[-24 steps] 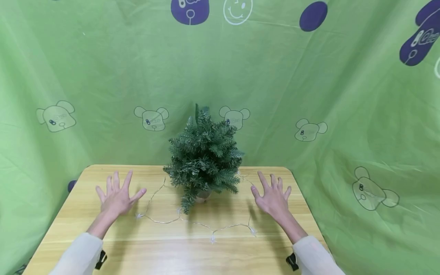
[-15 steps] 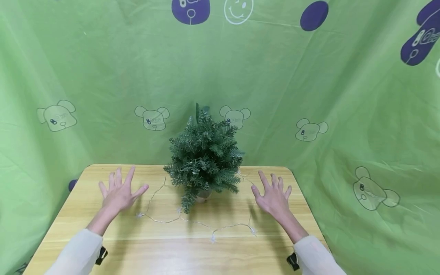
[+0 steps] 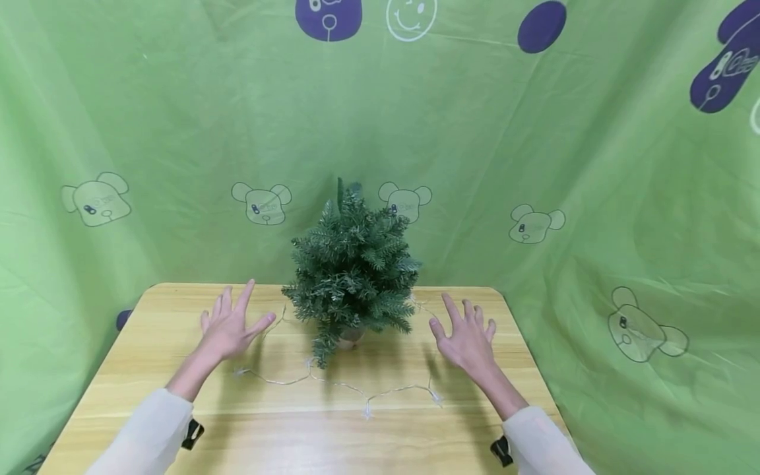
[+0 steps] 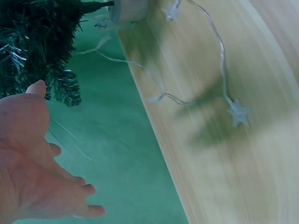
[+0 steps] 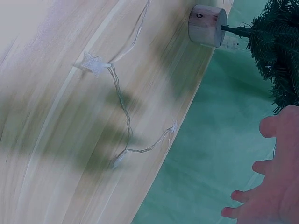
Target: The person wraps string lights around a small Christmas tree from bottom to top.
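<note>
Miniature artificial fir tree [image 3: 353, 264] is standing on a round wooden base [image 5: 207, 25] near the far edge of the table [image 3: 332, 445]; star string lights [image 3: 336, 384] are lying in front and alongside. Left hand [image 3: 227, 333] and right hand [image 3: 469, 340] are hovering, fingers spread, holding nothing. Judgement: careful handling is favouring pinching wire [image 4: 222, 51], not stars [image 4: 239, 113], and keeping slack.

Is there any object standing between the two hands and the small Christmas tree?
Nothing visible stands between the left hand or right hand and the artificial Christmas tree. The star string lights only lie low on the wooden table, beneath the raised hands' level.
</note>
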`<state>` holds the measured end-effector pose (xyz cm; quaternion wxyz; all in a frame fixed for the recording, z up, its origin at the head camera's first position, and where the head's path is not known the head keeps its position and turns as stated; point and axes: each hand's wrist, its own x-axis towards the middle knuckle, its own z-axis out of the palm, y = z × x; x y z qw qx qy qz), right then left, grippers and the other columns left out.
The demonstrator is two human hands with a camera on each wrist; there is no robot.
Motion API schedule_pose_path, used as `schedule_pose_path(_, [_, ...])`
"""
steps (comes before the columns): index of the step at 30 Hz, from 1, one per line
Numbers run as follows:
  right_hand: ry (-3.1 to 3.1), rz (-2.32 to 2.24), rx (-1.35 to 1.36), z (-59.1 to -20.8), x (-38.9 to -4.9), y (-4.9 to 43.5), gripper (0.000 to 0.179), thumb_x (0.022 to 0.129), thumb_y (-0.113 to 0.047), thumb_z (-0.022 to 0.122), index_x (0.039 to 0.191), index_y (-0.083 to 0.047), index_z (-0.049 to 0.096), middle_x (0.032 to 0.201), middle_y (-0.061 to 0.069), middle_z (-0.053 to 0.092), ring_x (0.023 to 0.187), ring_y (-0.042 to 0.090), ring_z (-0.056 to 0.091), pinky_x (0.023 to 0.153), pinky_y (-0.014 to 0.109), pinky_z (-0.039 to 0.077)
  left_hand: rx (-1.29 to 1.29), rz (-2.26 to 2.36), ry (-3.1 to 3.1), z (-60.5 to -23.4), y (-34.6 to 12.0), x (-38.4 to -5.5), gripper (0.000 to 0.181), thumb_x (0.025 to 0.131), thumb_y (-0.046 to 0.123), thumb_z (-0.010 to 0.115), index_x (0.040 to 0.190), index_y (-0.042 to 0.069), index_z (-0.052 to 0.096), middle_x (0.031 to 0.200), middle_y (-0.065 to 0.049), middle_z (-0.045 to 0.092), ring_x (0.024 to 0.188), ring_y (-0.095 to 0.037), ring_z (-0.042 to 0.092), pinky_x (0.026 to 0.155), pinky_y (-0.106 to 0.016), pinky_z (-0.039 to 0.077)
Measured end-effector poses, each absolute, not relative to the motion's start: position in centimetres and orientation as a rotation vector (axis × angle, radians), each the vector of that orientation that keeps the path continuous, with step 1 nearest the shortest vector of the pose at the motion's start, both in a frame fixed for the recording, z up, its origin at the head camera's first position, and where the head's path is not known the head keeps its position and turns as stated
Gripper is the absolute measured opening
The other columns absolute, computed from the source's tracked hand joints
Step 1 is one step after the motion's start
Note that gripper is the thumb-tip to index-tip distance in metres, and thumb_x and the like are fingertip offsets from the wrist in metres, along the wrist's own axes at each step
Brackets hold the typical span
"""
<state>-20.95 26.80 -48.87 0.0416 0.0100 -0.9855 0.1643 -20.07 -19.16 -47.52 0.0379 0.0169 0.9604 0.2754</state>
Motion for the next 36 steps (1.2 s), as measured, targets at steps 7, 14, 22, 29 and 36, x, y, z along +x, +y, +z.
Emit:
schedule_pose_path(7, [-2.981, 0.59, 0.034, -49.5, -21.3, 26.7, 0.068, 0.103, -0.048, 0.048, 0.161, -0.02, 0.026, 0.153, 0.035, 0.035, 0.139, 0.053, 0.036, 0.109, 0.077, 0.02, 0.079, 0.978, 2.927, -47.5, -18.0, -20.4, 0.086, 0.102, 0.057, 0.049, 0.163, 0.012, 0.009, 0.159, -0.042, 0.007, 0.146, -0.061, 0.012, 0.115, -0.078, 0.008])
schedule_pose_path(14, [-3.013, 0.722, 0.013, -50.3, -21.8, 26.7, 0.067, 0.104, -0.042, 0.051, 0.161, -0.017, 0.027, 0.152, 0.037, 0.038, 0.138, 0.056, 0.038, 0.109, 0.072, 0.029, 0.074, 1.09, 2.831, -48.9, -17.0, -20.3, 0.087, 0.102, 0.059, 0.045, 0.162, 0.008, 0.011, 0.163, -0.032, 0.018, 0.147, -0.056, 0.021, 0.117, -0.071, 0.019])
schedule_pose_path(22, [-3.01, 0.838, 0.04, -51.5, -21.6, 26.4, 0.065, 0.102, -0.037, 0.056, 0.158, -0.013, 0.033, 0.154, 0.031, 0.041, 0.14, 0.054, 0.039, 0.112, 0.073, 0.03, 0.05, 1.11, 2.756, -50.4, -16.2, -19.4, 0.084, 0.101, 0.052, 0.054, 0.161, 0.006, 0.018, 0.157, -0.033, 0.033, 0.133, -0.06, 0.043, 0.107, -0.072, 0.039])
schedule_pose_path(29, [-2.968, 0.965, 0.072, -53.0, -21.0, 25.3, 0.055, 0.096, -0.024, 0.066, 0.145, -0.003, 0.05, 0.138, 0.03, 0.058, 0.128, 0.051, 0.055, 0.105, 0.064, 0.046, 0.051, 1.097, 2.743, -52.1, -16.2, -18.7, 0.081, 0.096, 0.035, 0.067, 0.159, 0.005, 0.026, 0.142, -0.038, 0.05, 0.119, -0.057, 0.057, 0.095, -0.067, 0.051])
schedule_pose_path(36, [-2.997, 1.098, 0.053, -54.5, -20.0, 23.5, 0.045, 0.09, -0.016, 0.073, 0.132, -0.003, 0.063, 0.114, 0.024, 0.07, 0.104, 0.039, 0.067, 0.089, 0.055, 0.058, 0.029, 1.098, 2.736, -54.0, -16.3, -18.2, 0.076, 0.087, 0.018, 0.077, 0.151, 0.0, 0.04, 0.121, -0.033, 0.066, 0.104, -0.045, 0.068, 0.088, -0.057, 0.058])
